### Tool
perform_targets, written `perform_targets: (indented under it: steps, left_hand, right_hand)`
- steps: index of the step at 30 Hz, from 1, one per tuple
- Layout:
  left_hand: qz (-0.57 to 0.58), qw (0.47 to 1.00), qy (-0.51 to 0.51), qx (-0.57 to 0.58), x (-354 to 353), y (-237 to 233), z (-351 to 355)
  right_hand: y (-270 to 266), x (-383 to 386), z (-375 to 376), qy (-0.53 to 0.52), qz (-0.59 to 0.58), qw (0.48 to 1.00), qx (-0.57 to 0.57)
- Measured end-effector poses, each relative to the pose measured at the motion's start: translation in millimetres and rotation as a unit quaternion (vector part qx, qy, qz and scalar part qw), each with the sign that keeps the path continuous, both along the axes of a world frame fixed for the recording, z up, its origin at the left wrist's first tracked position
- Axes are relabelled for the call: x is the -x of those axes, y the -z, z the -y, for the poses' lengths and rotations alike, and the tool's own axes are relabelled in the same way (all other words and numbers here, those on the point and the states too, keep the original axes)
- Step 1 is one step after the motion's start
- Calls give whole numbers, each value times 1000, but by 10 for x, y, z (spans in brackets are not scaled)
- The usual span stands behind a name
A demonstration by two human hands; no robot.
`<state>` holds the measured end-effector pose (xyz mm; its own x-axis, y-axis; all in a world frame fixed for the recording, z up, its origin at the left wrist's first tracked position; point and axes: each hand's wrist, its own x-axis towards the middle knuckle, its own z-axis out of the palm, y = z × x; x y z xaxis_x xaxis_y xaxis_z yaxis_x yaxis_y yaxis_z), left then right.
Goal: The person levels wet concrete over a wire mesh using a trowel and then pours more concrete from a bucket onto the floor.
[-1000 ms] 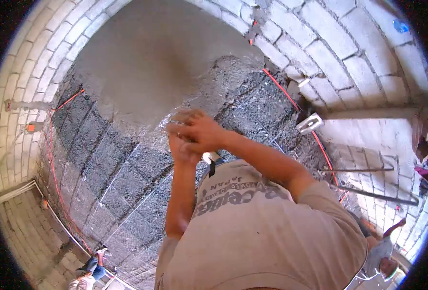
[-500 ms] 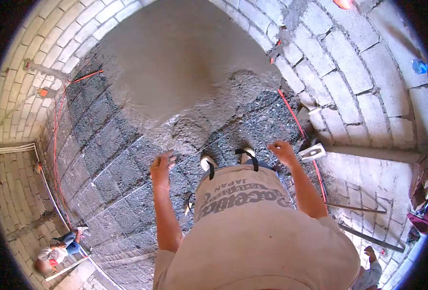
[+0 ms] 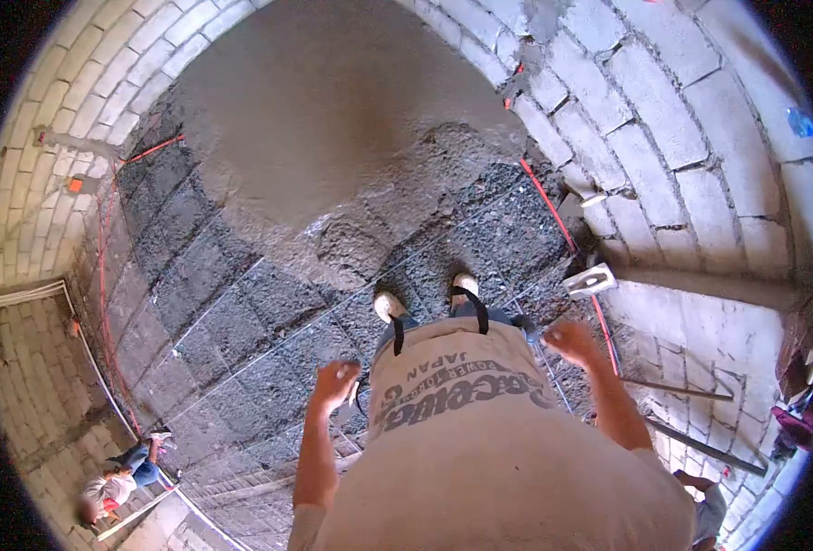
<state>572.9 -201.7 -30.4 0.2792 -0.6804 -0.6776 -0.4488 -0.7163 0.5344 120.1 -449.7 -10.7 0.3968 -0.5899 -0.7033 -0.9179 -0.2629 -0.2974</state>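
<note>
My left hand (image 3: 337, 386) is raised beside my waist on the left, its grey-smeared fingers curled in with nothing visible in them. On the other side, my right hand (image 3: 572, 343) hovers near my hip, also curled, with nothing showing in its grip. Between them hangs my pale shirt (image 3: 466, 367) with dark lettering, two black straps (image 3: 482, 317) at its hem. My shoes (image 3: 389, 307) stand on dark gravel (image 3: 305, 321) crossed by thin rods, just short of the wet concrete (image 3: 315, 119), whose near edge is lumpy.
Block walls (image 3: 673, 110) enclose the floor. An orange-red conduit (image 3: 547, 204) runs along the right, near a pale slotted rectangular piece (image 3: 590, 280). Dark bars (image 3: 705, 448) lie lower right. One person (image 3: 122, 482) is at lower left, another (image 3: 708, 505) at lower right.
Both my hands have dropped back toward my body, the left to the right and down, the right outward and down. My shoes show more fully, and the view has shifted slightly.
</note>
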Motion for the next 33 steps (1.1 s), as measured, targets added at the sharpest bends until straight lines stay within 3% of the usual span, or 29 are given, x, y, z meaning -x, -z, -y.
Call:
perform_targets:
  steps: [1,2,3,4,5,6,7,8,9,10,11,12,17,19,20,22,25,27,28,30,33]
  left_hand:
    - [-26,999,31,-21,-21,198,-341]
    - [-51,996,60,-42,-27,367,-655]
    - [-67,995,70,-29,37,312,-819]
    - [-84,993,80,-15,140,239,-945]
    - [-58,993,93,-39,245,188,-1047]
    - [-85,993,63,-54,335,245,-1240]
    - [-111,991,32,-69,425,332,-1462]
    - [-190,978,-46,-74,550,708,-1824]
    - [-57,963,253,-69,590,1626,-2444]
    - [-58,963,252,-70,539,1400,-2369]
    - [-222,971,-3,-84,479,916,-2154]
    - [-365,890,-257,-90,396,588,-1970]
    - [-303,941,-148,-31,-78,715,-2103]
    - [-287,951,-117,-20,-226,501,-1925]
    - [-257,964,-61,-45,-323,9,-1437]
    - [-227,971,1,-70,-433,-177,-1207]
    - [-260,965,-30,10,-472,286,-1589]
    - [-333,939,-76,-31,-541,550,-1782]
    - [-337,938,-69,-36,-564,463,-1672]
    - [-130,979,89,-127,-567,249,-1405]
    - [-122,964,140,-189,-1031,2,-1580]
  right_hand:
    - [0,129,-202,14,-26,999,-17]
    - [140,309,-410,-68,-15,997,-42]
    - [55,346,-681,24,110,993,-26]
    - [86,350,-853,-80,0,996,-36]
    - [68,387,-1106,68,98,991,-56]
    - [283,510,-1351,-20,25,998,-51]
    - [569,573,-1610,-224,77,972,-15]
    - [733,752,-1834,-95,126,984,-81]
    - [608,662,-1897,-12,124,985,-123]
    - [569,648,-1978,57,109,980,-159]
    - [499,608,-2040,112,91,972,-185]
    - [494,582,-2104,164,79,961,-207]
    - [433,322,-2280,339,66,901,-262]
    - [418,215,-2370,382,69,880,-274]
    - [424,167,-2407,402,72,869,-278]
    - [436,68,-2488,434,79,851,-284]
    - [467,-59,-2550,476,91,824,-295]
    - [454,-162,-2592,500,105,805,-302]
    - [442,-197,-2613,512,113,795,-305]
    - [413,-259,-2693,539,128,773,-310]
    - [313,-354,-2807,589,140,727,-323]
